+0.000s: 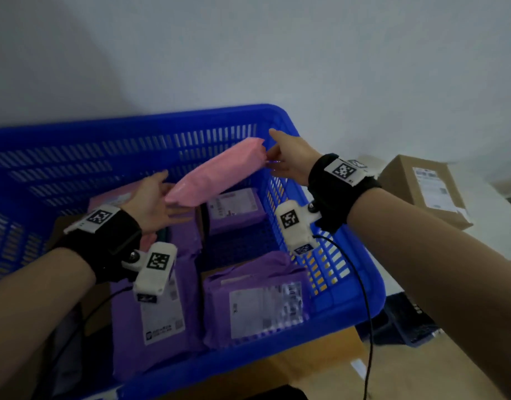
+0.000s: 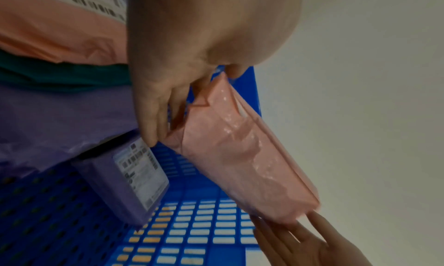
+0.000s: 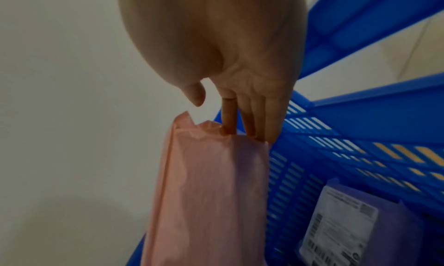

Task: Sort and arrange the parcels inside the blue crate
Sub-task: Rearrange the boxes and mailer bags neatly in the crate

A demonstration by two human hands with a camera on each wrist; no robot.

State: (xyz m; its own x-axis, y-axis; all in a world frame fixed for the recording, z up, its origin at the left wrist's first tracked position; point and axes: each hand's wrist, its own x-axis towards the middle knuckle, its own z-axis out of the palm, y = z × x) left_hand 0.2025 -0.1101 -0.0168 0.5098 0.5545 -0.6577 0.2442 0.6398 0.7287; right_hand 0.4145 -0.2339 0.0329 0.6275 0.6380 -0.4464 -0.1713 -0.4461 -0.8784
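Note:
A long pink parcel (image 1: pixel 216 171) (image 2: pixel 240 156) (image 3: pixel 211 194) hangs slanted above the blue crate (image 1: pixel 162 116), carried between both hands. My left hand (image 1: pixel 153 197) (image 2: pixel 165 91) cradles its near, lower end with straight fingers, thumb at the corner. My right hand (image 1: pixel 289 160) (image 3: pixel 240 106) presses straight fingertips against its far, upper end near the crate's back right corner, thumb lifted off. Purple labelled parcels lie on the crate floor: a long one (image 1: pixel 156 298) at left, a bulky one (image 1: pixel 254 301) in front, a small one (image 1: pixel 234 206) (image 2: pixel 134 179) (image 3: pixel 341 228) behind.
Another pink labelled parcel (image 1: pixel 112 197) (image 2: pixel 60 28) lies at the back left under my left wrist, on a dark green item (image 2: pixel 60 76). A brown cardboard box (image 1: pixel 427 186) stands outside to the right. Bare crate floor (image 1: pixel 240 246) shows between the purple parcels. A white wall rises behind.

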